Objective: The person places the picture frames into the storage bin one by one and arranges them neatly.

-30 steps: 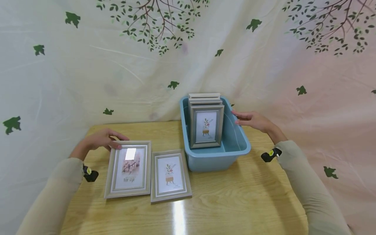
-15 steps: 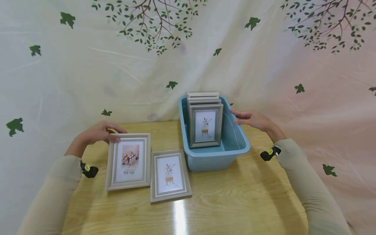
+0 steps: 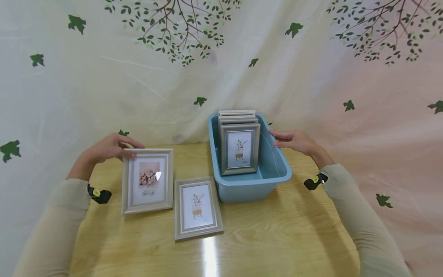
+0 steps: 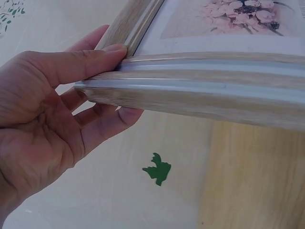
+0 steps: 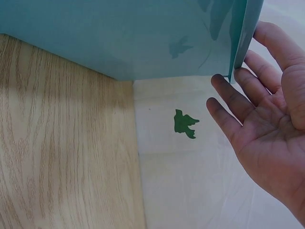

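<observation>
In the head view, my left hand (image 3: 107, 148) pinches the upper left corner of a picture frame (image 3: 149, 207) with a pink flower print. The left wrist view shows the thumb on the frame's face and the other fingers behind it. That frame is tilted up, its top edge raised off the table. My right hand (image 3: 299, 142) touches the right rim of a blue plastic bin (image 3: 254, 190) with fairly straight fingers. Several picture frames stand in the bin, the front picture frame (image 3: 240, 150) bearing a potted-plant print.
Another picture frame (image 3: 197, 207) with a plant print lies flat on the wooden table (image 3: 263, 238), left of the bin's front. Behind the table hangs a pale cloth (image 3: 152, 88) with leaf patterns, close to the bin's back.
My left hand has lifted the flower-print frame and moved it away from me, toward the back of the table. The right hand stays at the bin's rim.
</observation>
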Available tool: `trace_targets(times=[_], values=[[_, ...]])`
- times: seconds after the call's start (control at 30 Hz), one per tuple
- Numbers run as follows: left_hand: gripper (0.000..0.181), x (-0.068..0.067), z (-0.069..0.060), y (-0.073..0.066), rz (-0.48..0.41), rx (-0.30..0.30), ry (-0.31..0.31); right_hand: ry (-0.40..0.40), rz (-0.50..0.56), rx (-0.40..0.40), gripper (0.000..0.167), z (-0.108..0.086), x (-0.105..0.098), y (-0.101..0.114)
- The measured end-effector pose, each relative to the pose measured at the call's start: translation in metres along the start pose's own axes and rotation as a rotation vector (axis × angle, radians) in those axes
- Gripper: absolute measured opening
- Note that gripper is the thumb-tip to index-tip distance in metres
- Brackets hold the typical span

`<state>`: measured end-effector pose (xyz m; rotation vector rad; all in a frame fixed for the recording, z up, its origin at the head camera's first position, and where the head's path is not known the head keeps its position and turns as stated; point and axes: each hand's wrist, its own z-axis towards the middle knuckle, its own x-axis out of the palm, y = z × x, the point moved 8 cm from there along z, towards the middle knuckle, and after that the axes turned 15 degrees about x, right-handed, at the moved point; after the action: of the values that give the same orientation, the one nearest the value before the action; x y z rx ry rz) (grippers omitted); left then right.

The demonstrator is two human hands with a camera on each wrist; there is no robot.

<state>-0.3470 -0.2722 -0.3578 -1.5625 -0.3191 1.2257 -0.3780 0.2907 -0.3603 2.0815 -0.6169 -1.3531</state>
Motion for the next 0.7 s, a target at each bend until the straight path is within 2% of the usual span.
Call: trace_targets(times=[0.27, 0.53, 0.7], values=[[0.037, -0.017, 0.010, -0.026, 0.056, 0.076, -0.056, 0.008, -0.004, -0.009, 0.063, 0.023, -0.002, -0.022], [0.035, -0.033, 0.017, -0.058, 0.113, 0.082, -0.158, 0.015, -0.030, -0.014, 0.066, 0.021, -0.004, -0.025], [0.035, -0.038, 0.023, -0.075, 0.109, 0.106, -0.207, 0.018, -0.036, -0.020, 0.067, 0.021, -0.004, -0.026]])
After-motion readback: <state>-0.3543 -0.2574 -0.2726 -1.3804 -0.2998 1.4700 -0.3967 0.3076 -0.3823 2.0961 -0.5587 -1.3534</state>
